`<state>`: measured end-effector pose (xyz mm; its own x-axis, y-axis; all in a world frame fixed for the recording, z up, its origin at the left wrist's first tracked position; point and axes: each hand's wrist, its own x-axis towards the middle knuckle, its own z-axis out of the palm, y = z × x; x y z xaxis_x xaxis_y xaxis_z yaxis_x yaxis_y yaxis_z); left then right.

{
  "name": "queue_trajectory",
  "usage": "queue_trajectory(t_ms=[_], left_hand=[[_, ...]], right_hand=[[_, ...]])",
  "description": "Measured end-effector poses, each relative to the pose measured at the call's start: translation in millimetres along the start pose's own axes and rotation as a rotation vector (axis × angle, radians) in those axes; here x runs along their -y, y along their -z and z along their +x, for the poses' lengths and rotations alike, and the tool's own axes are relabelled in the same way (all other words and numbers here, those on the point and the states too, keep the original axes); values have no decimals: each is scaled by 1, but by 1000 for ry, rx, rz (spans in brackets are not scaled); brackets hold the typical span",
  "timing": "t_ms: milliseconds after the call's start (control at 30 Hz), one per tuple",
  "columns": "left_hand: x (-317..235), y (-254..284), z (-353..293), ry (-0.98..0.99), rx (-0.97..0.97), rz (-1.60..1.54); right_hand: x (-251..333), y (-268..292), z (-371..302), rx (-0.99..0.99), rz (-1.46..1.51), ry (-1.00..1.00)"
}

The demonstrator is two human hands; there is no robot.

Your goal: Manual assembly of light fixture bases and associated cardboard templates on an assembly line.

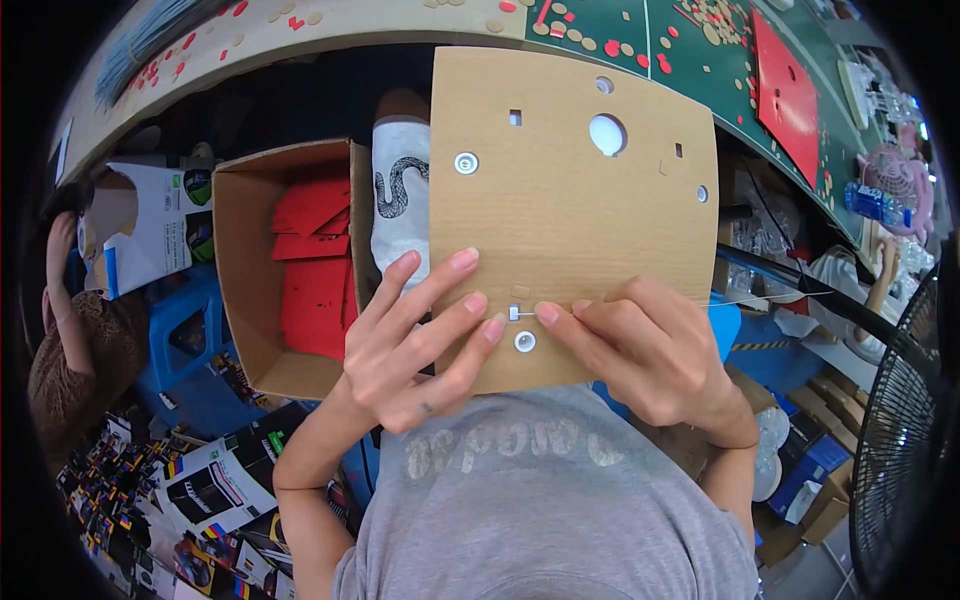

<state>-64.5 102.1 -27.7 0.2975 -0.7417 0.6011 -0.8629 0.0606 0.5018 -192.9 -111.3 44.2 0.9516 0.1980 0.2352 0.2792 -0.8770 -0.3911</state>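
Observation:
A tan cardboard panel (pixel 575 235) lies in front of me, its near edge against my grey shirt. It has a large round hole, small square cutouts and round pale eyelets, one eyelet (pixel 466 163) at the upper left and another eyelet (pixel 525 342) near the bottom. My left hand (pixel 420 350) rests on the lower left of the panel, fingers spread, beside a small square cutout (pixel 515 312). My right hand (pixel 650 345) pinches a thin pale cord (pixel 765 298), which trails off to the right. A short length of cord runs from the cutout to my right thumb.
An open cardboard box (pixel 235 270) with red sheets (pixel 315 290) stands at my left, near a blue stool (pixel 185 330). The bench (pixel 370 22) ahead carries red and tan scraps and a red panel (pixel 785 95). A black fan (pixel 905 420) stands right. Another person (pixel 85 350) is far left.

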Motion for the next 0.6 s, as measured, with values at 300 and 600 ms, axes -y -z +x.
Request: queue_trajectory(t_ms=[300, 600], left_hand=[[-2, -14, 1, 17, -78, -21], [-5, -20, 3, 26, -122, -63]], right_hand=[[4, 6, 3, 154, -108, 88], [-1, 1, 2, 112, -110, 142]])
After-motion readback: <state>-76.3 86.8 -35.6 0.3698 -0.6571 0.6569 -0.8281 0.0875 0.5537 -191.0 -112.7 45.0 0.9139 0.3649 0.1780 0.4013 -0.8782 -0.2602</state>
